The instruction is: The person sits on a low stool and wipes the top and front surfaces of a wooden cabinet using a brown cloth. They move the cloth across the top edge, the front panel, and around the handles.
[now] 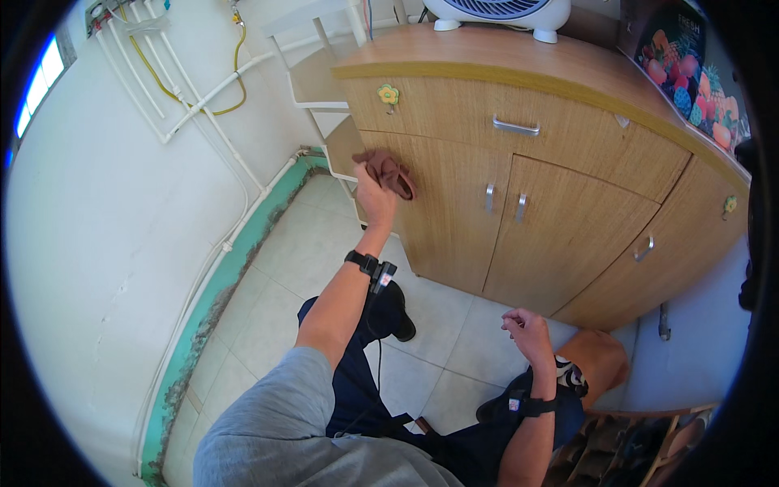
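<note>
My left hand (375,196) grips a crumpled brown cloth (389,170) at the upper left edge of a wood-grain cabinet (450,207). The cloth lies against the left door, just below the top drawer (438,112). Over the floor in front of the cabinet, my right hand (528,333) hangs with loosely curled fingers and holds nothing. Metal handles (489,198) are fixed to the cabinet doors, and the drawer bears a flower-shaped hook (387,95).
On the cabinet top stand a white fan (499,12) and a fruit-printed box (688,73). A white shelf rack (322,103) adjoins its left side. Pipes (201,103) run along the left wall. At lower right are a cardboard-brown object (596,362) and a shoe rack (645,432).
</note>
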A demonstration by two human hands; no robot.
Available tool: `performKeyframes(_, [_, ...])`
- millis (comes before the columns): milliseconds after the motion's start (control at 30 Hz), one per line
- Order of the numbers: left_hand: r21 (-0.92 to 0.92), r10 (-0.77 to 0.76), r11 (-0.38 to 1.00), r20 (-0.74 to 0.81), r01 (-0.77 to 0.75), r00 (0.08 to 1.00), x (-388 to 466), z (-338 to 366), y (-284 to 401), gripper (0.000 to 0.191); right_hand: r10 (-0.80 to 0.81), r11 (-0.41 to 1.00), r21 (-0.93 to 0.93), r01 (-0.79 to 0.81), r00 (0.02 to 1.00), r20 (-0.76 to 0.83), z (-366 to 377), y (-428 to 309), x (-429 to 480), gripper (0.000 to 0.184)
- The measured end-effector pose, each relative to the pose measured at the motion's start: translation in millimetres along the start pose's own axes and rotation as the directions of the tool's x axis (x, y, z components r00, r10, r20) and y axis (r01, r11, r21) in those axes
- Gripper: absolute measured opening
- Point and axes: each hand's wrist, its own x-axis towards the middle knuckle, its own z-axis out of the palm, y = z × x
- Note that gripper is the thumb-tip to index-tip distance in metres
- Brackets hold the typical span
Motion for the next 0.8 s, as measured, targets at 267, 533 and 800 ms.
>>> performKeyframes(267, [0.091, -0.429, 0.903, 0.159, 0.42, 0.889, -11, -11, -46, 0.04, -0.002, 1.0, 0.003, 0.002, 1.0, 0.003, -1, 4, 0, 0.018])
performKeyframes(533, [-0.1, 0.07, 0.991, -0.156, -0.086, 0.985, 121, -24, 72, 0.031, -0.018, 1.0, -0.016, 0.018, 1.0, 0.013, -1, 4, 0, 0.019])
performKeyframes(800, [0.165, 0.168, 0.976, -0.135, -0.145, 0.977, 44, -9, 11, 0.03, -0.004, 0.999, -0.045, 0.005, 1.0, 0.025, 1, 2, 0, 0.02])
